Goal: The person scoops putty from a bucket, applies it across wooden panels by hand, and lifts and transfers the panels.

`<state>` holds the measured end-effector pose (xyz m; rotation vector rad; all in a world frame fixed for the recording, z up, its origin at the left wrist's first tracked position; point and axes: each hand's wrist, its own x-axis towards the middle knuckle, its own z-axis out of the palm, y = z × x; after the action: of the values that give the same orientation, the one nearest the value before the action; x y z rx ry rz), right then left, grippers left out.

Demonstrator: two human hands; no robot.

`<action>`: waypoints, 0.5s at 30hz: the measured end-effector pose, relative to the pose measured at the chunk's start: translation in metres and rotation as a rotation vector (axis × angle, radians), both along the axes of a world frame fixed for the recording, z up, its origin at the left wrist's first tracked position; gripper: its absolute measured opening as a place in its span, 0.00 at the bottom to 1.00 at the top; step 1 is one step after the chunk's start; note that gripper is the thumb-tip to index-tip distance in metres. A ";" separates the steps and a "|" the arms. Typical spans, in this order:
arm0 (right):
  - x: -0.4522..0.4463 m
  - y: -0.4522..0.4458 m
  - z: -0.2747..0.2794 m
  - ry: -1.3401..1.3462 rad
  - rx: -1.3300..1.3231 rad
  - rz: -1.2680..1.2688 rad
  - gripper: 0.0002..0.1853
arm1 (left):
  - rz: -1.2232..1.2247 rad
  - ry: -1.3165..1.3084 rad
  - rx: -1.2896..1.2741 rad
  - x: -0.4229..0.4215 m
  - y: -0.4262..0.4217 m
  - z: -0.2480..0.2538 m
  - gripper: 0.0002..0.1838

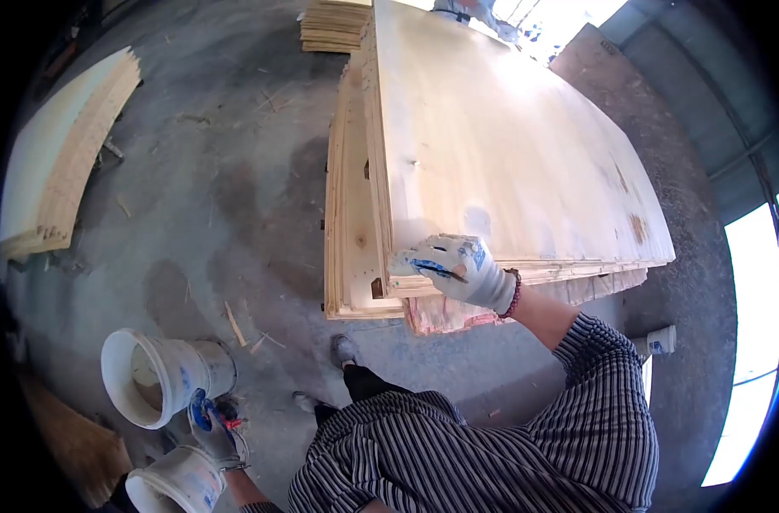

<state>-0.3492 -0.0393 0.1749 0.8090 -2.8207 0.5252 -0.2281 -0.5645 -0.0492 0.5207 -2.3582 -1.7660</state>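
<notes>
My right hand (462, 269), in a white glove smeared with blue, rests at the near left corner of the top plywood sheet (509, 162). Its fingers are curled in; whatever they hold is hidden. My left hand (211, 434), gloved with blue on its fingers, hangs low between an upper white bucket (156, 363) and a lower white bucket (180, 479). A small red object (233, 423) shows beside its fingers, whose grip is unclear. Pale residue lies inside the upper bucket. The sheet has brown marks near its right end and a damp-looking patch near my right hand.
More plywood is stacked at the left (73, 158) and at the back (334, 24). A person's gloved hand (492, 21) is at the sheet's far edge. Wood splinters (235, 325) litter the concrete floor. A small white bucket (661, 340) lies at the right.
</notes>
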 end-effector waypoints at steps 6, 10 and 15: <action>-0.041 0.008 0.027 -0.169 -0.737 -0.312 0.10 | 0.074 0.055 0.179 0.013 -0.010 -0.001 0.17; -0.105 0.042 -0.007 -0.511 -1.404 -0.702 0.12 | 0.091 0.039 0.132 0.022 -0.023 -0.007 0.18; -0.150 0.032 -0.015 -0.224 -0.235 -0.875 0.15 | 0.074 0.012 0.010 0.035 -0.029 0.004 0.17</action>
<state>-0.4993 -0.0076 0.1603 -0.5526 -2.8360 0.7778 -0.1928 -0.5940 -0.0455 0.5892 -2.2915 -1.7450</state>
